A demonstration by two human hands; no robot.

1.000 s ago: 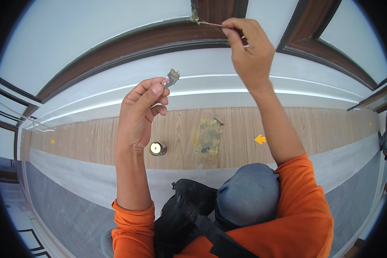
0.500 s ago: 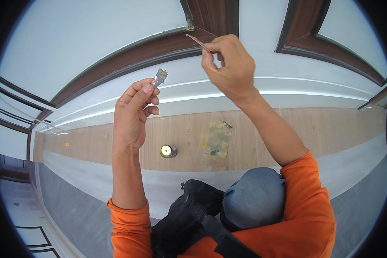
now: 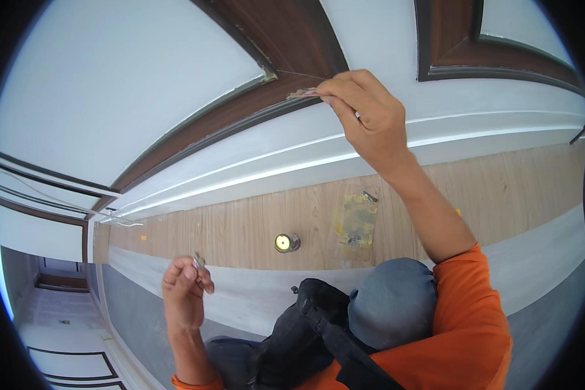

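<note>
R hand (image 3: 370,120) pinches tape strip (image 3: 302,94) partway off far brown trim (image 3: 240,110); L hand (image 3: 183,296) grips wad (image 3: 199,262).

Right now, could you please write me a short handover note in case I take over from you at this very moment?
Right hand: raised, pinching a thin tool against the dark wood trim on the white wall, near a dab of filler at the trim's corner.
Left hand: lowered, holding a small lump of filler.
On the wooden ledge: a small round tin and a smeared plastic sheet.
Done: some filler sits at the corner.
Left: I cannot tell how much of the seam remains.
</note>
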